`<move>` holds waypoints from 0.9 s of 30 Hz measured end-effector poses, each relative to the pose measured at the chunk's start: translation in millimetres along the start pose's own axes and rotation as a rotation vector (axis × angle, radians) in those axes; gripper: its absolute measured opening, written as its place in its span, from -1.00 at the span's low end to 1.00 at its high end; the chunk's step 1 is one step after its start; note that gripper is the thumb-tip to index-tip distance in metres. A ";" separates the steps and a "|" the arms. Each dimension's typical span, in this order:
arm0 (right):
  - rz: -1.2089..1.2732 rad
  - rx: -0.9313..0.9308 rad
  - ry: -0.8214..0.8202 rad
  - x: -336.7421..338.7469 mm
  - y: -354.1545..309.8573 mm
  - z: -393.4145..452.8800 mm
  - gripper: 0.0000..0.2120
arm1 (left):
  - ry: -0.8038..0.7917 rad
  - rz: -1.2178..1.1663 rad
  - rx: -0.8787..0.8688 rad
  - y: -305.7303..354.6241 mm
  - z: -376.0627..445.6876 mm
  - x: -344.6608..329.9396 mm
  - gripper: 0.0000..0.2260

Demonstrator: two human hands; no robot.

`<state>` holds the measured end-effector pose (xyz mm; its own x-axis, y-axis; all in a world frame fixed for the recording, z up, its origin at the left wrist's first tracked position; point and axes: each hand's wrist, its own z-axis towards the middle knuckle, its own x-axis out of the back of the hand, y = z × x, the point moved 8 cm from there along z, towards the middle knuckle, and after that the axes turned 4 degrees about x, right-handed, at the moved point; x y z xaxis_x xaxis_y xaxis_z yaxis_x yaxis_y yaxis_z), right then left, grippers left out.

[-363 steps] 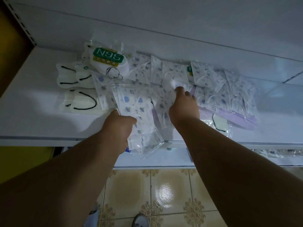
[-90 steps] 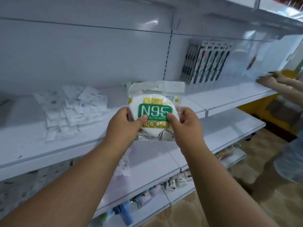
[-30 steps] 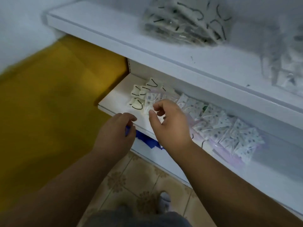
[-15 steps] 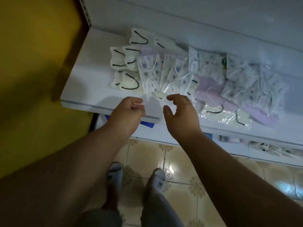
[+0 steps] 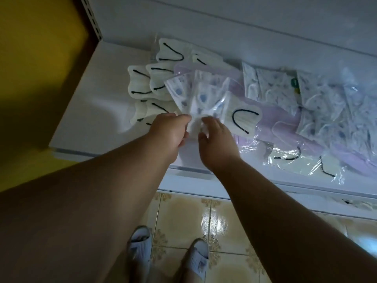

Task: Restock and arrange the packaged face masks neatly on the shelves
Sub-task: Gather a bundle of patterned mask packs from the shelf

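Observation:
On a low white shelf (image 5: 85,119) lies a spread of packaged face masks. A fan of white packets with blue prints (image 5: 195,97) sits in the middle. My left hand (image 5: 169,129) grips the near end of this fan with curled fingers. My right hand (image 5: 216,139) is beside it, fingers loosely extended and touching the same end. A cream mask packet with black ear loops (image 5: 242,117) lies just right of the fan. More cream masks (image 5: 146,82) are stacked at the left, lilac ones (image 5: 289,127) and more printed packets (image 5: 326,103) at the right.
A yellow wall (image 5: 30,68) and a slotted shelf upright (image 5: 91,19) bound the shelf at the left. Loose clear-wrapped cream masks (image 5: 295,160) overhang the front edge at the right. A lower shelf (image 5: 265,193) juts out below. My feet in slippers (image 5: 140,242) stand on tiled floor.
Both hands moved forward from the shelf's front edge onto the fan of printed packets. The left hand has closed on its near end.

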<state>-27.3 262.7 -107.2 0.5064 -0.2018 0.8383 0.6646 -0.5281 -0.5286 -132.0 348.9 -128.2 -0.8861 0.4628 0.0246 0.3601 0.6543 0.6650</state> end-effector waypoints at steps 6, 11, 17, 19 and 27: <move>0.264 0.036 0.080 17.7 -5.6 -12.6 -0.61 | 0.009 0.100 -0.039 -1.7 -3.9 3.8 -0.89; 0.040 0.068 0.301 53.7 16.6 4.6 -0.67 | -0.001 0.000 -0.030 -9.4 -5.7 -0.9 -0.92; -0.367 -0.196 -0.012 75.2 76.7 39.6 -0.65 | -0.041 -0.045 -0.080 -10.2 -5.6 -22.4 -0.90; -0.363 -0.227 -0.012 83.9 85.2 45.0 -0.66 | -0.088 -0.110 -0.084 -9.9 -8.1 -33.6 -0.86; -0.333 -0.253 0.130 112.6 91.0 36.9 -0.59 | -0.385 -0.275 0.205 -40.5 -23.9 -65.6 -0.67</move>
<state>110.5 222.4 -65.8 0.2036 -0.0798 0.9758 0.6162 -0.7640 -0.1911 -95.4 277.7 -138.9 -0.7986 0.4183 -0.4328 0.2129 0.8688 0.4470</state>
